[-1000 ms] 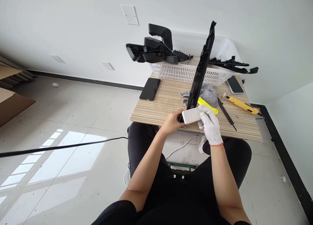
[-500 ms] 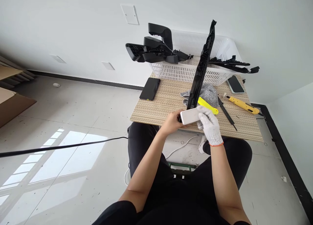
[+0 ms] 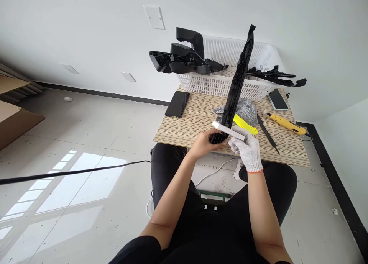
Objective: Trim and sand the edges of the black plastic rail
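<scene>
My bare left hand (image 3: 204,143) grips the near end of a long black plastic trim piece (image 3: 236,82), which slants up and away over the table. My right hand (image 3: 246,149), in a white knit glove with an orange cuff, is closed on a flat white block (image 3: 229,130). The block is turned nearly edge-on and lies across the trim piece near its lower end; whether they touch I cannot tell. Just beyond the glove are a yellow toothed scraper (image 3: 245,124) and a crumpled grey glove (image 3: 246,110), partly hidden by the trim piece.
A white plastic basket (image 3: 201,84) at the back holds several black plastic parts (image 3: 184,59) jutting over its rim. On the wooden tabletop (image 3: 198,110) lie a black phone (image 3: 177,104), another phone (image 3: 278,99), a dark pen-like tool (image 3: 267,133) and a yellow corded tool (image 3: 287,123).
The white block has rotated in my right hand from showing its broad face to nearly edge-on, uncovering the trim piece's near end. My left hand keeps its grip.
</scene>
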The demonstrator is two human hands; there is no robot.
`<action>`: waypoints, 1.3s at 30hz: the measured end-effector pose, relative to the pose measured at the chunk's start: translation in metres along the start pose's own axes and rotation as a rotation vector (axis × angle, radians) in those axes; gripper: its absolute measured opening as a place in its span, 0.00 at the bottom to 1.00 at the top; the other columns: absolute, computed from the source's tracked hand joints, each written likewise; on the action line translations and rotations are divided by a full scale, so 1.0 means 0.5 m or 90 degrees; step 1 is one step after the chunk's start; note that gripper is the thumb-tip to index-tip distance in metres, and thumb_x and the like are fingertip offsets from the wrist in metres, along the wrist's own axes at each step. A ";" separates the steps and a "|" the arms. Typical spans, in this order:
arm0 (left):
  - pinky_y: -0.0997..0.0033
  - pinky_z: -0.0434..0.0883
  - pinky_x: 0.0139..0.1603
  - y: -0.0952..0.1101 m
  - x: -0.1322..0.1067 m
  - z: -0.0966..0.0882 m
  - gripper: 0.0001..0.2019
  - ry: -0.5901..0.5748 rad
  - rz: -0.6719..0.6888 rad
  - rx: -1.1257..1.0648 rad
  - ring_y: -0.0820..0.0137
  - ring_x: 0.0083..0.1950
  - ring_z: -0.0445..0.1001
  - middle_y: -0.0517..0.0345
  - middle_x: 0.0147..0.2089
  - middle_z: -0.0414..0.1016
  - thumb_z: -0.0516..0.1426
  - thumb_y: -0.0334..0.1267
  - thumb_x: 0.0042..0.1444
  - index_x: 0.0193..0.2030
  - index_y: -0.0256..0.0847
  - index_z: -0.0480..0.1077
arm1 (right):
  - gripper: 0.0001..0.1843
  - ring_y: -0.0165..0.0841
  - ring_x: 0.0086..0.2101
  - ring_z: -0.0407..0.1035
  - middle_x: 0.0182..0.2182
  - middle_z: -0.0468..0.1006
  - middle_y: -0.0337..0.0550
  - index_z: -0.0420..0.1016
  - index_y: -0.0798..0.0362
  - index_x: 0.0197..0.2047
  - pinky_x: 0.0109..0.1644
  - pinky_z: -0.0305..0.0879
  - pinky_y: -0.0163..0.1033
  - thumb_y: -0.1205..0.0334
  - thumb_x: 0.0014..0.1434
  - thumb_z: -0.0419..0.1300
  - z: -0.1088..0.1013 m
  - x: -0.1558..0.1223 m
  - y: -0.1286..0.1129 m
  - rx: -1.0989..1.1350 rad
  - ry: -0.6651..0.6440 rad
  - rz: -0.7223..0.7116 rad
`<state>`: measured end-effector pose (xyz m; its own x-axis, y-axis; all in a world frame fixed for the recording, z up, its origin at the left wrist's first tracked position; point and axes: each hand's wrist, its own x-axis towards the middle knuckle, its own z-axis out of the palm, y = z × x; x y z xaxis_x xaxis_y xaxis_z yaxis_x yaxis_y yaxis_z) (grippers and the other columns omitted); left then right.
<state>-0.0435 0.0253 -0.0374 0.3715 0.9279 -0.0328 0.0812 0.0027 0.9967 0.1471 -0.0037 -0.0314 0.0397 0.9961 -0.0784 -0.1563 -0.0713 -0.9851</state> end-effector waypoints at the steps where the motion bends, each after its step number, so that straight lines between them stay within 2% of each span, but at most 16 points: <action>1: 0.59 0.82 0.42 0.000 0.000 -0.001 0.23 0.003 0.011 0.006 0.57 0.44 0.83 0.49 0.43 0.83 0.70 0.44 0.48 0.49 0.36 0.75 | 0.21 0.24 0.20 0.59 0.24 0.71 0.34 0.78 0.50 0.48 0.22 0.55 0.32 0.54 0.51 0.69 -0.001 -0.003 -0.002 0.012 0.009 -0.005; 4: 0.61 0.82 0.40 -0.001 0.001 -0.005 0.22 0.008 0.022 0.022 0.58 0.44 0.82 0.49 0.44 0.82 0.70 0.41 0.46 0.48 0.37 0.76 | 0.11 0.24 0.22 0.56 0.22 0.66 0.32 0.74 0.51 0.32 0.23 0.55 0.31 0.54 0.50 0.68 -0.007 -0.010 -0.012 -0.041 0.003 -0.030; 7: 0.64 0.81 0.38 -0.001 0.001 -0.007 0.23 0.004 0.033 0.041 0.58 0.46 0.82 0.49 0.47 0.82 0.71 0.39 0.43 0.47 0.37 0.77 | 0.11 0.26 0.24 0.62 0.23 0.68 0.34 0.70 0.51 0.29 0.25 0.61 0.32 0.54 0.52 0.66 -0.008 -0.002 -0.023 -0.144 -0.028 -0.005; 9: 0.64 0.82 0.39 0.000 0.000 -0.005 0.26 -0.009 0.019 0.010 0.59 0.45 0.82 0.49 0.48 0.81 0.71 0.41 0.44 0.51 0.37 0.76 | 0.11 0.27 0.24 0.66 0.26 0.71 0.35 0.72 0.51 0.34 0.24 0.63 0.32 0.53 0.54 0.64 -0.003 0.008 -0.028 -0.149 0.005 0.041; 11: 0.63 0.82 0.39 0.000 0.000 -0.003 0.28 -0.022 -0.001 -0.030 0.60 0.43 0.82 0.49 0.46 0.82 0.69 0.42 0.48 0.56 0.38 0.74 | 0.16 0.27 0.22 0.67 0.26 0.72 0.36 0.73 0.51 0.42 0.21 0.60 0.31 0.49 0.56 0.62 0.003 0.016 -0.029 -0.110 0.056 0.069; 15: 0.60 0.80 0.48 -0.002 0.002 -0.005 0.23 0.007 0.082 0.045 0.58 0.49 0.81 0.49 0.47 0.82 0.69 0.38 0.46 0.51 0.37 0.76 | 0.24 0.25 0.19 0.63 0.24 0.70 0.33 0.74 0.49 0.54 0.18 0.56 0.29 0.50 0.56 0.65 0.008 0.015 -0.024 -0.117 -0.006 0.072; 17: 0.60 0.79 0.49 -0.004 0.003 -0.007 0.23 0.015 0.092 0.068 0.58 0.50 0.81 0.49 0.49 0.82 0.69 0.37 0.46 0.50 0.38 0.77 | 0.28 0.24 0.20 0.63 0.28 0.72 0.34 0.72 0.46 0.59 0.18 0.56 0.29 0.51 0.56 0.65 0.007 0.011 -0.022 -0.103 0.020 0.042; 20: 0.63 0.80 0.43 -0.005 0.004 -0.008 0.24 -0.003 0.058 0.039 0.59 0.47 0.82 0.49 0.49 0.82 0.69 0.40 0.48 0.53 0.39 0.76 | 0.29 0.23 0.20 0.64 0.32 0.74 0.35 0.69 0.45 0.62 0.18 0.57 0.29 0.51 0.57 0.64 0.007 0.010 -0.019 -0.079 0.087 0.001; 23: 0.62 0.79 0.48 -0.003 0.003 -0.006 0.26 0.011 0.092 0.055 0.58 0.49 0.81 0.48 0.49 0.82 0.71 0.41 0.44 0.51 0.38 0.76 | 0.30 0.25 0.21 0.66 0.30 0.74 0.35 0.71 0.46 0.61 0.19 0.61 0.31 0.52 0.55 0.67 0.007 0.013 -0.017 -0.130 0.024 0.027; 24: 0.61 0.79 0.48 -0.002 0.002 -0.005 0.26 0.010 0.085 0.049 0.58 0.48 0.81 0.48 0.49 0.82 0.71 0.42 0.44 0.51 0.38 0.76 | 0.30 0.25 0.21 0.65 0.30 0.74 0.34 0.70 0.46 0.61 0.19 0.61 0.31 0.52 0.55 0.67 0.006 0.014 -0.017 -0.129 0.032 0.026; 27: 0.62 0.80 0.42 0.000 0.001 -0.003 0.26 -0.015 0.016 0.000 0.61 0.43 0.82 0.49 0.47 0.82 0.68 0.44 0.49 0.55 0.38 0.74 | 0.29 0.23 0.20 0.63 0.30 0.73 0.34 0.69 0.45 0.61 0.18 0.58 0.30 0.51 0.57 0.65 0.003 0.016 -0.016 -0.078 0.122 -0.007; 28: 0.62 0.80 0.42 0.001 0.001 -0.003 0.26 -0.017 0.017 0.003 0.61 0.43 0.82 0.49 0.47 0.82 0.68 0.43 0.49 0.55 0.38 0.74 | 0.29 0.23 0.20 0.63 0.30 0.73 0.34 0.70 0.46 0.61 0.18 0.57 0.30 0.50 0.57 0.65 0.002 0.015 -0.016 -0.080 0.119 -0.012; 31: 0.61 0.77 0.49 -0.002 0.002 -0.008 0.23 0.012 0.107 0.073 0.58 0.50 0.80 0.48 0.49 0.81 0.68 0.38 0.46 0.50 0.37 0.75 | 0.28 0.25 0.21 0.64 0.29 0.74 0.35 0.74 0.49 0.57 0.20 0.59 0.31 0.50 0.55 0.68 -0.001 0.009 -0.014 -0.133 0.016 0.012; 33: 0.62 0.75 0.51 -0.007 0.004 -0.013 0.21 0.020 0.147 0.100 0.58 0.51 0.79 0.47 0.50 0.81 0.66 0.36 0.47 0.50 0.36 0.76 | 0.23 0.24 0.20 0.61 0.25 0.72 0.34 0.77 0.51 0.50 0.20 0.58 0.31 0.49 0.54 0.69 -0.002 0.004 -0.014 -0.148 -0.018 0.032; 36: 0.61 0.75 0.51 -0.013 0.006 -0.018 0.22 0.014 0.146 0.093 0.58 0.50 0.80 0.48 0.49 0.82 0.65 0.35 0.47 0.51 0.36 0.75 | 0.17 0.23 0.16 0.56 0.18 0.67 0.31 0.76 0.53 0.35 0.17 0.52 0.31 0.49 0.51 0.70 -0.002 0.000 -0.016 -0.160 -0.046 0.065; 39: 0.60 0.77 0.49 -0.012 0.005 -0.014 0.25 0.018 0.105 0.051 0.57 0.50 0.80 0.47 0.51 0.81 0.69 0.36 0.43 0.50 0.37 0.75 | 0.16 0.22 0.13 0.51 0.15 0.64 0.28 0.76 0.52 0.37 0.13 0.47 0.31 0.51 0.50 0.70 -0.008 -0.001 -0.017 -0.082 -0.057 0.075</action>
<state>-0.0493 0.0302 -0.0432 0.3593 0.9237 0.1332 0.0951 -0.1782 0.9794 0.1526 -0.0037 -0.0235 -0.0603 0.9806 -0.1865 -0.0262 -0.1883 -0.9818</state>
